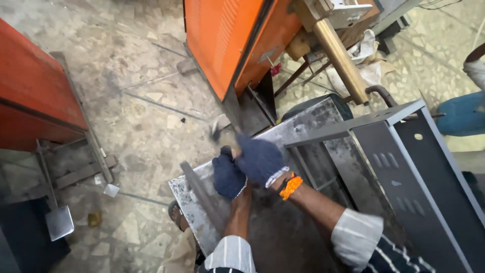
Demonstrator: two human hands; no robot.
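Note:
Both my hands wear dark blue knit gloves and close together around the handle of a hammer [219,130], whose head is blurred just above them. My left hand [227,177] is the lower one. My right hand [258,159] sits beside and above it, with an orange band at the wrist. They hover over a scuffed steel sheet [189,202] that forms the near end of a metal box. A dark flat steel bar [201,194] lies slanted on the sheet, just left of my left hand.
A grey sheet-metal cabinet frame [404,167] with slots lies at the right. Orange machines stand at the top centre [227,45] and at the left [30,96]. A brass-coloured rod [341,60] slants above. Another person's blue trouser leg [462,114] shows at the right edge. My sandalled foot [175,212] is on the stone floor.

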